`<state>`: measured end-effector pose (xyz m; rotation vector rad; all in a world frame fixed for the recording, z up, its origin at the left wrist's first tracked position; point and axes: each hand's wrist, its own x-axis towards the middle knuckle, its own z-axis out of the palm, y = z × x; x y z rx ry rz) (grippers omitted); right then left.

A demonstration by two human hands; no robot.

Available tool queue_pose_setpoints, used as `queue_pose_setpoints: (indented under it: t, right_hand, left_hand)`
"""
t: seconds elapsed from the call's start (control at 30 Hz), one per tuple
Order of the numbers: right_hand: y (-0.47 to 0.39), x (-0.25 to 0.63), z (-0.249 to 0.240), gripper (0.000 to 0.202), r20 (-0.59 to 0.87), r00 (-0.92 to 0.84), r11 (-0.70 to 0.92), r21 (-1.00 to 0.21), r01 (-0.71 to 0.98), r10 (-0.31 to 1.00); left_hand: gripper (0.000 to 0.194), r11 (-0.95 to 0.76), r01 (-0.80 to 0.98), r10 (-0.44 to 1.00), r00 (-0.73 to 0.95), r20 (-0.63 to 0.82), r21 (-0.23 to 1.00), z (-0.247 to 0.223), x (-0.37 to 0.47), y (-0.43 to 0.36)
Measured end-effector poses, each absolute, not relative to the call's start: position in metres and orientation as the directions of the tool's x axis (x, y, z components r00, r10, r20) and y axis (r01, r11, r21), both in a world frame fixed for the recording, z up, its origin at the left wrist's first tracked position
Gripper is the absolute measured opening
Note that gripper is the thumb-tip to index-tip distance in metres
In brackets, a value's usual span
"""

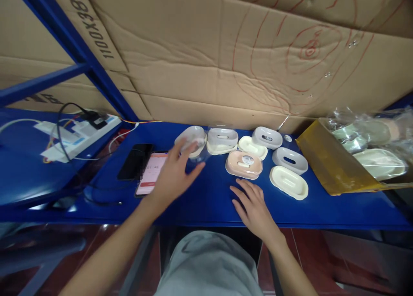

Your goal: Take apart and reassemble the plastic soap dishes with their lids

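Observation:
My left hand (174, 173) is raised with its fingers apart, partly in front of the leftmost grey soap dish (195, 134). Blurred clear plastic (201, 149) shows by its fingertips; I cannot tell whether they touch it. My right hand (256, 210) hovers or rests over the blue tabletop, fingers spread, just below a pink soap dish (244, 166) bearing a round label. Behind it stand a grey soap dish on a cream tray (222, 147) and another cream tray (253, 146) next to a grey dish (267, 137). Farther right, a grey dish (290, 161) lies behind a cream tray (288, 183).
An open cardboard box (332, 167) at the right holds plastic-wrapped dishes (379, 162). On the left lie a lit phone (151, 175), a dark phone (134, 160) and a power strip (80, 139) with cables. Cardboard sheeting (193, 50) lines the back, beside blue metal posts.

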<state>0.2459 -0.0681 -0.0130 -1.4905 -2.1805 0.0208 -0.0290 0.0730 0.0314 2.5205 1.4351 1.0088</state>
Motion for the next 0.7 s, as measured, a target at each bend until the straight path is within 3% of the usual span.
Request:
queue_pose_setpoints:
  t: [0.1, 0.2, 0.3, 0.4, 0.5, 0.6, 0.7]
  right_hand:
    - [-0.067, 0.245, -0.014, 0.040, 0.369, -0.255, 0.378, -0.313, 0.871, 0.894]
    - [-0.067, 0.245, -0.016, 0.041, 0.369, -0.221, 0.351, -0.335, 0.875, 0.903]
    - [-0.067, 0.245, -0.017, 0.041, 0.372, -0.197, 0.330, -0.339, 0.881, 0.907]
    - [-0.068, 0.245, -0.019, 0.040, 0.368, -0.192, 0.322, -0.334, 0.886, 0.910]
    - [-0.067, 0.246, -0.020, 0.039, 0.356, -0.205, 0.328, -0.330, 0.885, 0.912]
    - [-0.066, 0.247, -0.020, 0.038, 0.337, -0.214, 0.330, -0.340, 0.880, 0.917]
    - [-0.066, 0.248, -0.019, 0.039, 0.321, -0.217, 0.330, -0.356, 0.874, 0.922]
  left_hand:
    - [0.059, -0.566, 0.732, 0.809, 0.401, 0.430, 0.380, 0.003, -0.033, 0.021]
    - [0.067, -0.531, 0.790, 0.838, 0.435, 0.330, 0.306, -0.012, -0.031, 0.002]
    - [0.071, -0.537, 0.802, 0.828, 0.444, 0.343, 0.259, -0.001, -0.028, 0.022]
    - [0.061, -0.472, 0.842, 0.840, 0.340, 0.424, 0.261, 0.021, -0.022, 0.063]
    - [0.064, -0.273, 0.931, 0.930, 0.191, 0.314, 0.244, 0.035, -0.016, 0.105]
    - [0.044, -0.254, 0.928, 0.952, 0.190, 0.241, 0.273, 0.040, -0.014, 0.131]
    - [0.041, -0.278, 0.910, 0.946, 0.202, 0.255, 0.307, 0.047, -0.021, 0.126]
